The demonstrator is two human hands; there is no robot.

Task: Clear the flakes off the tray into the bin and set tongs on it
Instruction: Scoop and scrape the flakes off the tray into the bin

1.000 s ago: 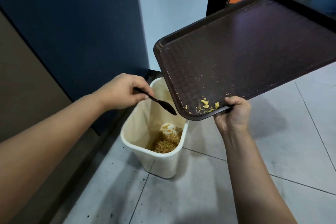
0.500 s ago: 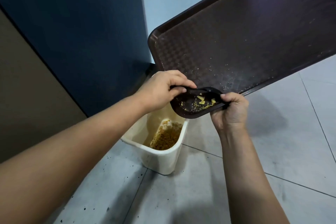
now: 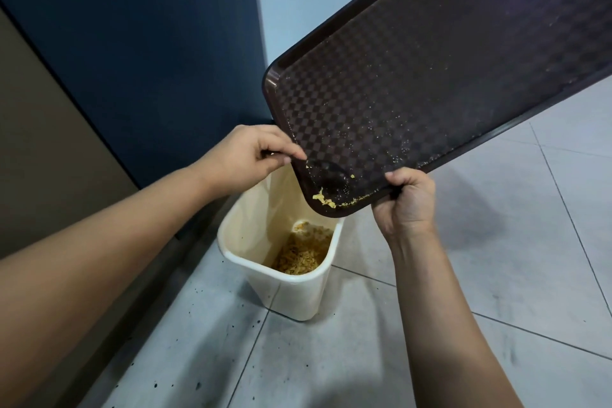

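Flakes inside cream bin

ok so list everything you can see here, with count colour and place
tray: one, dark brown, checkered, tilted over the bin, low corner down
flakes: small yellow clump plus scattered crumbs at the tray's low corner
tongs: one, dark, tip on the tray near the flakes; hard to make out
bin: one, cream, on the floor, brownish-yellow scraps inside
floor: grey tiles, dark specks
wall panel: dark blue, behind the bin
left hand: holds the tongs' handle
right hand: grips the tray's lower edge
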